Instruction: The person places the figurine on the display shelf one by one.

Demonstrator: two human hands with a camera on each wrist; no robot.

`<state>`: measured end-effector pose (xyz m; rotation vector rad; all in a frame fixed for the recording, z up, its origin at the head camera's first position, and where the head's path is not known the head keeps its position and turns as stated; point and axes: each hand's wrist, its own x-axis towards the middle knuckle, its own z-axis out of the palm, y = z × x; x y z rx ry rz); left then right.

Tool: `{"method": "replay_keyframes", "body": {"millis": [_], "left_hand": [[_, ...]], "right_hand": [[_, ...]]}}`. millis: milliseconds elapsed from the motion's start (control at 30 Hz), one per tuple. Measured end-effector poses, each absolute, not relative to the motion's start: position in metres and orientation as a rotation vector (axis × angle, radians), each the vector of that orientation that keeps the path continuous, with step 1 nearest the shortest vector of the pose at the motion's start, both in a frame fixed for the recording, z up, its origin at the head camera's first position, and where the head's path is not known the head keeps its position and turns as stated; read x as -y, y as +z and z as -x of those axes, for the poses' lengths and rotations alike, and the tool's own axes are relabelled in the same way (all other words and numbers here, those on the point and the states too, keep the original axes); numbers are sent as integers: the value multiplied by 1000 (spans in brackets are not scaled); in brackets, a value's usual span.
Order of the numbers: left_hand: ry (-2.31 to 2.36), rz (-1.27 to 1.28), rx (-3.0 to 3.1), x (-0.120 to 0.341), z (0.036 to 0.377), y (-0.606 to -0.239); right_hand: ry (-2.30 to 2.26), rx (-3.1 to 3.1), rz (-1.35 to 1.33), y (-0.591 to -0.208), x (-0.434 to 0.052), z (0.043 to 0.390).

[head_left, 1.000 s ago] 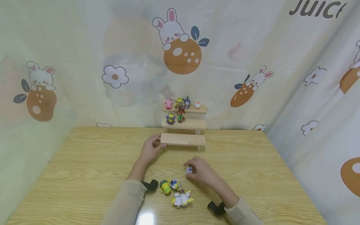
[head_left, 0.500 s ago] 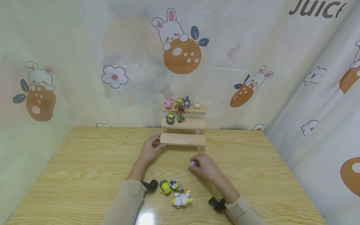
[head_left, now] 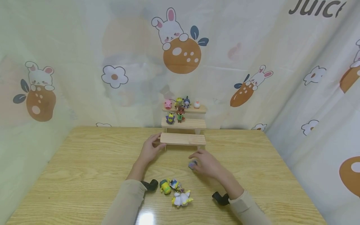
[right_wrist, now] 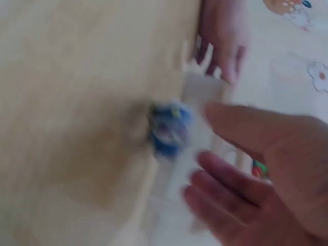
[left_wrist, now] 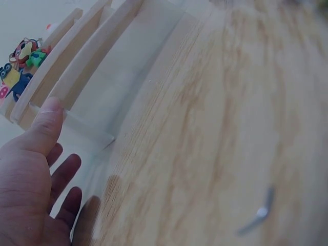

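Observation:
My left hand holds the left end of the lowest plank of a three-tier wooden shelf, thumb at its front corner. In the left wrist view the thumb touches the plank end while other fingers spread loosely. Just in front of the shelf, my right hand is around a small blue figurine. The right wrist view shows this figurine, blurred, a little apart from the fingertips. Whether it stands on the table cannot be told.
Several figurines occupy the upper tiers, among them a pink pig, a fox in green and a white chick. Between the forearms lie a yellow-green figurine, a blue-and-yellow one and a white one. A printed curtain hangs behind.
The right hand has carried the blue figurine slightly forward and right, toward the shelf, and its fingers have loosened from it. The left hand stays at the shelf end.

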<state>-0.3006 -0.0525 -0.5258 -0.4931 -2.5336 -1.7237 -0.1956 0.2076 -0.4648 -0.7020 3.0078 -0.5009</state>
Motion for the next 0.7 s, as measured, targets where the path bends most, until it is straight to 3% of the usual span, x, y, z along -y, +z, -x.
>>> {"method": "replay_keyframes", "body": {"millis": [233,700], "left_hand": [[-1715,478,2543,53,302,-528],[-1747,468,2543,53,302,-527]], "right_hand": [[-428,-2868,882,-463,-216,203],[-538,-2833,811,-475,-222,214]]}}
